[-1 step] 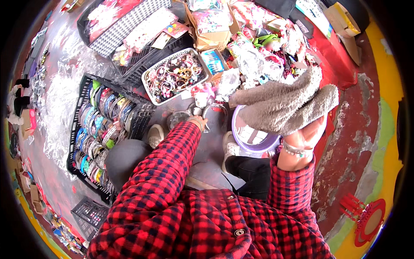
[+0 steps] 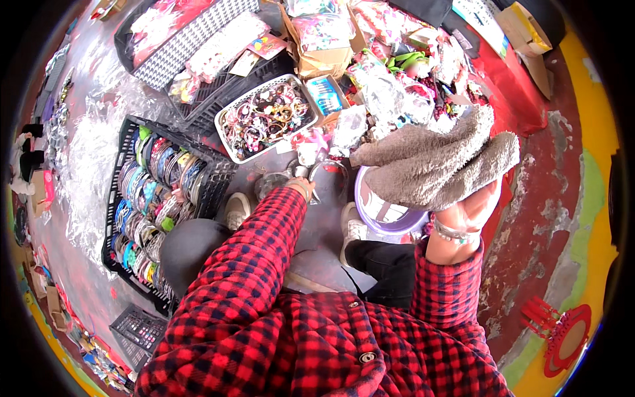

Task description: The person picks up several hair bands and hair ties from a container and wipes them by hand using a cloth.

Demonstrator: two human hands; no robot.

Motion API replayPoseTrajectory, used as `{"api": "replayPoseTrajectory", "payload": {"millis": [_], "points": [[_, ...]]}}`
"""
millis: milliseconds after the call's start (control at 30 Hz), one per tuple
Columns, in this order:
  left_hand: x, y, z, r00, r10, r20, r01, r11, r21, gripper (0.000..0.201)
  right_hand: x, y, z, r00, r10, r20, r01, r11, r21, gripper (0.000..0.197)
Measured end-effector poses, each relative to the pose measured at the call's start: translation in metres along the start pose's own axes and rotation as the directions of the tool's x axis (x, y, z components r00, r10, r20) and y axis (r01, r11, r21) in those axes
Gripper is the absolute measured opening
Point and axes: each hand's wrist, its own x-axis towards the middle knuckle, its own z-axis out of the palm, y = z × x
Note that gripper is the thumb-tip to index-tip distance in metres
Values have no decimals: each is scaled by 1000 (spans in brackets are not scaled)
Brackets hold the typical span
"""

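Observation:
My right hand (image 2: 468, 209) is raised at the right with its palm turned up. It holds a fluffy grey-brown cloth (image 2: 423, 165), whose folds hide most of the fingers. Below the cloth, a round purple-rimmed tub (image 2: 395, 229) stands on the floor, partly covered from view. My left hand (image 2: 301, 185) reaches down between my shoes, with its fingers curled round something too small to make out. Beside its fingers lies a hoop that looks like a headband (image 2: 338, 167), and a clear rounded piece (image 2: 270, 182) rests on the other side.
A black crate (image 2: 114, 218) of headbands in rows stands by my left knee. Ahead are a white basket (image 2: 228, 147) of hair accessories, a cardboard box (image 2: 324, 66) and a heap of plastic-bagged goods (image 2: 390, 86). A red round-topped item (image 2: 569, 341) lies at far right.

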Motion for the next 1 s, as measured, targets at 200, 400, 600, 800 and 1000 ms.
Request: {"api": "replayPoseTrajectory", "payload": {"millis": [200, 400, 600, 800, 1000], "points": [[3, -9, -3, 927, 221, -302, -213, 975, 61, 25, 4, 1, 1, 999, 22, 40, -23, 1000, 13, 42], [-53, -6, -56, 651, 129, -748, -405, 892, -199, 13, -10, -4, -6, 973, 32, 227, -39, 999, 29, 42], [-171, -12, -128, 758, -209, -618, -649, -137, -749, 8, -6, 8, 4, 985, 47, 166, -38, 998, -59, 40], [-314, 3, -163, 560, -214, -800, -820, -283, -498, 39, -13, 65, 33, 938, 266, 221, -263, 964, -45, 45], [-356, 15, -141, 384, -345, -857, -922, -194, -335, 34, -48, 125, 50, 858, 482, 176, -441, 869, -226, 42]]}}
